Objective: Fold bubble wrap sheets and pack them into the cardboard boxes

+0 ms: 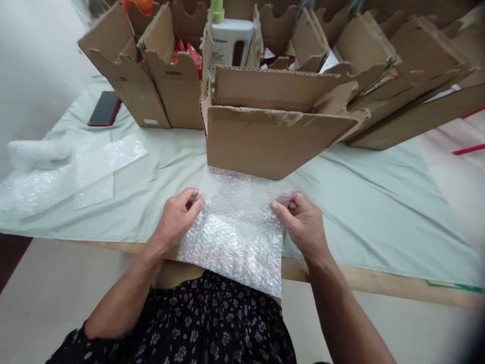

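A sheet of clear bubble wrap (235,232) is spread at the front of the table, its near end hanging over the edge toward my lap. My left hand (180,215) pinches its left side between thumb and fingers. On the opposite side my right hand (303,220) grips the right edge the same way, thumb on top. The sheet's far end reaches the base of an open cardboard box (261,139) standing just beyond it.
More bubble wrap (49,172) lies in a loose heap at the left. Behind it rests a dark phone (105,108) with a red edge. Several open cardboard boxes (172,91) line the back, around a white bottle (231,40). Pale green cloth (371,202) covers the table.
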Demonstrator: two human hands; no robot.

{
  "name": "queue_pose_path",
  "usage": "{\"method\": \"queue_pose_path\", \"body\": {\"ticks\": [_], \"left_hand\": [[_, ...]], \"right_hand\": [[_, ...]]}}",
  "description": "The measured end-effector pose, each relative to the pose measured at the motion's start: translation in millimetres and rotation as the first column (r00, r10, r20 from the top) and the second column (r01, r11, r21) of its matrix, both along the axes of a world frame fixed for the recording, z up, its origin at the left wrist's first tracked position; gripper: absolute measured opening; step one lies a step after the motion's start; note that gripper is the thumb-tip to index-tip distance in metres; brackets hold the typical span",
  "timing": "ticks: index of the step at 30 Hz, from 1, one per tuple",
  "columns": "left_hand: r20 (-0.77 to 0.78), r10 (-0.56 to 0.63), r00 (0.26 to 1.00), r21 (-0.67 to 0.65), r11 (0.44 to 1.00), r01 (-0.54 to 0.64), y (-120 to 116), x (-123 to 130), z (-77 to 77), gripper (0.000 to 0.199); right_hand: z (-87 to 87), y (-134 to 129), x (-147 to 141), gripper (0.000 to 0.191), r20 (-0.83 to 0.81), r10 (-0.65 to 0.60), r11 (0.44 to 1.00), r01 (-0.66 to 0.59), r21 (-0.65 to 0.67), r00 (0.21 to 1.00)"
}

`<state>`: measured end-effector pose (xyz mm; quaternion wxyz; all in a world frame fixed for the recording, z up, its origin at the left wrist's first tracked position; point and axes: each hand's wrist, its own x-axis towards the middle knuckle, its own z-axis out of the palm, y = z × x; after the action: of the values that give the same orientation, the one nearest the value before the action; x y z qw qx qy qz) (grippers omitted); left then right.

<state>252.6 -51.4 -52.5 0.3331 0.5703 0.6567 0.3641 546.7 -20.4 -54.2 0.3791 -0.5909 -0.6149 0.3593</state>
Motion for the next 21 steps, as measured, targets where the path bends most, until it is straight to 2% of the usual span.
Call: {"method": "queue_pose_path", "body": {"ticks": [1, 3, 7, 9, 11, 13, 15, 18, 21], "left_hand": [[-0.096, 0.003, 0.995, 0.022, 1.0, -0.001, 0, 2, -3.4, 0.021], [-0.257, -0.002, 0.966, 0.067, 0.998, 0.02, 0, 5, -9.8, 0.03], [-0.414, -0.033, 0.91, 0.081, 0.994, 0.073, -3, 2, -14.0, 0.041], [-0.479, -0.002, 0.878, 0.127, 0.989, 0.071, -6, -1, -10.4, 0.046], [-0.533, 0.059, 0.844, 0.227, 0.971, 0.075, -10, 0, -4.3, 0.051], [-0.566, 0.063, 0.822, 0.307, 0.941, 0.139, -11, 9, 1.5, 0.057], [-0.593, -0.052, 0.804, 0.309, 0.907, 0.286, -10, 24, 3.3, 0.062], [-0.631, -0.308, 0.712, 0.165, 0.843, 0.512, -2, 48, -5.2, 0.068], [-0.658, -0.426, 0.621, -0.012, 0.831, 0.557, 7, 58, -20.7, 0.074]], "right_hand": [[-4.3, 0, -1, 0.026, 0.061, -0.026, 1.0, 0.026, 0.004, 0.998], [-13.6, 1, -2, 0.033, 0.186, -0.078, 0.997, 0.074, 0.03, 0.979], [-26.1, 5, 3, 0.048, 0.297, -0.114, 0.992, 0.091, 0.091, 0.948], [-26.4, 4, 9, 0.051, 0.351, -0.142, 0.976, 0.072, 0.204, 0.926], [-22.6, 0, 11, 0.056, 0.428, -0.191, 0.935, 0.031, 0.353, 0.883], [-17.0, -5, 5, 0.065, 0.519, -0.191, 0.901, -0.06, 0.429, 0.833], [-13.4, -10, -9, 0.073, 0.616, -0.098, 0.899, -0.196, 0.392, 0.781], [-17.1, -12, -35, 0.073, 0.726, 0.137, 0.883, -0.415, 0.218, 0.674], [-27.2, -9, -46, 0.067, 0.782, 0.273, 0.855, -0.514, 0.07, 0.561]]}}
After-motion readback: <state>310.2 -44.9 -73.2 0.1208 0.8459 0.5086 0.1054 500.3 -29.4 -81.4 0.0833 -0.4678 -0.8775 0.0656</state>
